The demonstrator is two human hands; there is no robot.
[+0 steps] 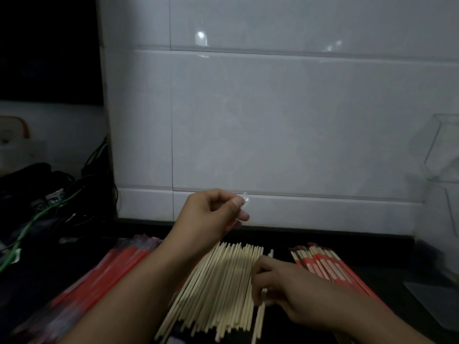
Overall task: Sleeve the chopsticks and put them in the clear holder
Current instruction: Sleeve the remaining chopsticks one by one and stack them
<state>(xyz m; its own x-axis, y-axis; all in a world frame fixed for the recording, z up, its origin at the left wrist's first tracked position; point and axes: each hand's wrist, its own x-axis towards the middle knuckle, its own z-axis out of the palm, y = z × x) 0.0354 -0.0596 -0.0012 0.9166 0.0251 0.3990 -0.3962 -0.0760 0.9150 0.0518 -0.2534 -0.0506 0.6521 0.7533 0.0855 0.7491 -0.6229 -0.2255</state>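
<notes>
Left hand (213, 214) pinches an empty red-and-clear sleeve (239, 214) aloft while the right hand (275, 281) closes on a chopstick pair (260, 309) at the bare pile's (218, 281) edge; best to hold the mouth open and feed the tips straight, clear holder (444, 150) waiting far right.

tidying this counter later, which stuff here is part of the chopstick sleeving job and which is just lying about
Part of the job:
- bare chopsticks, right hand picking at them
- empty sleeves
- sleeve pinched in the left hand
- sleeved chopsticks
- clear holder

Just lying about:
- tangle of cables
- white box, far left
</notes>
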